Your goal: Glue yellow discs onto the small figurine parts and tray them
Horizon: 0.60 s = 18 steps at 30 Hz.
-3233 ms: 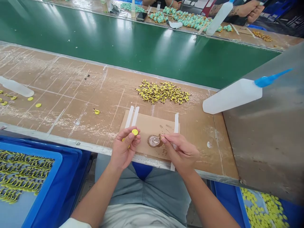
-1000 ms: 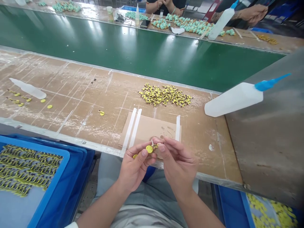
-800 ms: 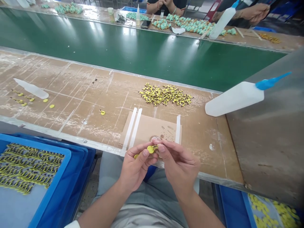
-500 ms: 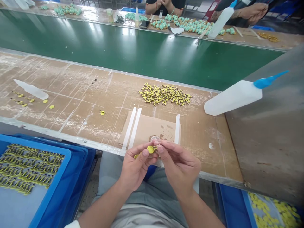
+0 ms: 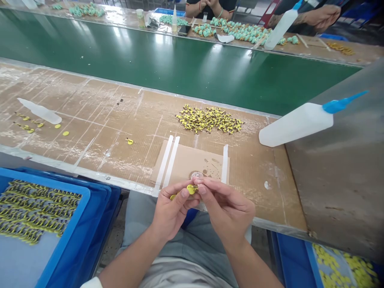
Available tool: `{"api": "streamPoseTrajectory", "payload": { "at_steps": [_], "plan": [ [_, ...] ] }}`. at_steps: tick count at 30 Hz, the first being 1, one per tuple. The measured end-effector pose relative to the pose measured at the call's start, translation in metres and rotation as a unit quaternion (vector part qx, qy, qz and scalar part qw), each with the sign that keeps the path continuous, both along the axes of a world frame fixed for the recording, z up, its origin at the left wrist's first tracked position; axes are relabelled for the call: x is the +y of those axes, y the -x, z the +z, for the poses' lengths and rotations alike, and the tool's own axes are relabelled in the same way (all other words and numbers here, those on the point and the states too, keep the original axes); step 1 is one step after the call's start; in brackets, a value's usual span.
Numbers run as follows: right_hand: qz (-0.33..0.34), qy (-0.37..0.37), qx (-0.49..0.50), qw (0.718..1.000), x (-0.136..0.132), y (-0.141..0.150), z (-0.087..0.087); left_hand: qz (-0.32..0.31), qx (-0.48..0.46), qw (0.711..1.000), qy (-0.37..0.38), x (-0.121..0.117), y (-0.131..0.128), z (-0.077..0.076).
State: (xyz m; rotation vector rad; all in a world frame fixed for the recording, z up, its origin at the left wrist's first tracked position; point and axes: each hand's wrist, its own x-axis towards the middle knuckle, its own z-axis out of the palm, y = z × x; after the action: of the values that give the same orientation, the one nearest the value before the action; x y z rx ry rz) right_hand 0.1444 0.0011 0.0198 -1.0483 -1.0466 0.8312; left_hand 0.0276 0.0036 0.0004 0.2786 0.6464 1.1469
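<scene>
My left hand (image 5: pixel 171 210) pinches a small yellow disc (image 5: pixel 190 189) between thumb and fingers, with another yellow disc (image 5: pixel 173 197) tucked lower in the same hand. My right hand (image 5: pixel 225 208) is closed in a pinch on a tiny yellow piece pressed against that disc. Both hands hover over the near table edge, just in front of a cardboard pad (image 5: pixel 192 164) with a small glue puddle (image 5: pixel 196 175). A heap of small yellow-and-black pieces (image 5: pixel 209 119) lies beyond the pad.
A white squeeze bottle with a blue nozzle (image 5: pixel 300 122) lies at the right. A clear bottle (image 5: pixel 39 111) and loose yellow discs (image 5: pixel 65 133) lie at the left. Blue trays (image 5: pixel 84 208) of yellow parts flank my lap. Behind runs a green conveyor belt (image 5: pixel 168 60), where other people work.
Since three seconds ago, my right hand left the glue puddle and met my left hand at the table edge. Over the last second both hands have stayed pressed together.
</scene>
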Motion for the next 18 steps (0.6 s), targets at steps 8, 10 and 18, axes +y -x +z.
{"api": "streamPoseTrajectory", "payload": {
  "at_steps": [8,10,18],
  "plan": [
    [0.003,-0.003,-0.018,1.000,0.0010,-0.0008,-0.0028,0.001,0.007,1.000,0.005,-0.0010,0.0010,-0.0004],
    [0.002,-0.009,-0.033,0.999,0.0016,-0.0017,-0.0034,0.006,0.019,1.000,0.011,-0.0013,0.0009,-0.0010],
    [0.009,-0.058,-0.096,0.994,0.0018,-0.0062,-0.0070,0.016,0.040,0.999,0.022,-0.0010,0.0000,0.0026]
  ]
}}
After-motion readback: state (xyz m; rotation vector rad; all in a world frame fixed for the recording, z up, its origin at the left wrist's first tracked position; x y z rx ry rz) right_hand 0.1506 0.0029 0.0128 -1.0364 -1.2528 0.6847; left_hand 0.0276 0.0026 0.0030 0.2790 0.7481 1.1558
